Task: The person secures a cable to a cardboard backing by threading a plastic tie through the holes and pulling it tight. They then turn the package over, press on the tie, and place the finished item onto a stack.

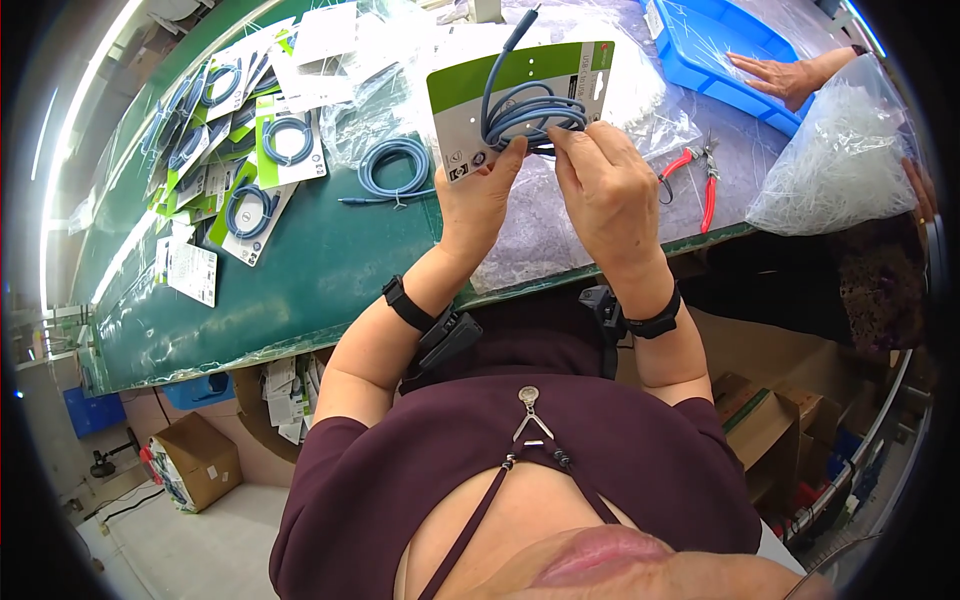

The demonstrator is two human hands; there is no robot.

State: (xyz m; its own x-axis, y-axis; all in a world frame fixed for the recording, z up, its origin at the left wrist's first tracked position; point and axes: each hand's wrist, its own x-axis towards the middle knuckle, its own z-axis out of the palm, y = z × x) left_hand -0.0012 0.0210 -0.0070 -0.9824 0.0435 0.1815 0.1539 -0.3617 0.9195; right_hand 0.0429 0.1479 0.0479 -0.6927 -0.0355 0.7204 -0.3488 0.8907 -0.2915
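My left hand grips the lower left of a green and white cardboard packaging card, thumb in front. A coiled blue-grey cable lies against the card's face, one plug end sticking up past its top edge. At the coil's lower right, my right hand is closed in a pinch; what lies between its fingertips is hidden. Left of the card, another coiled cable rests on the table, bound with a thin tie. Red-handled cutting pliers lie with jaws apart to the right of my right hand.
Carded cables are piled at the left of the green table. Clear plastic bags lie behind. A blue tray with clear strips, a bulging bag of strips and another person's hand are at the right.
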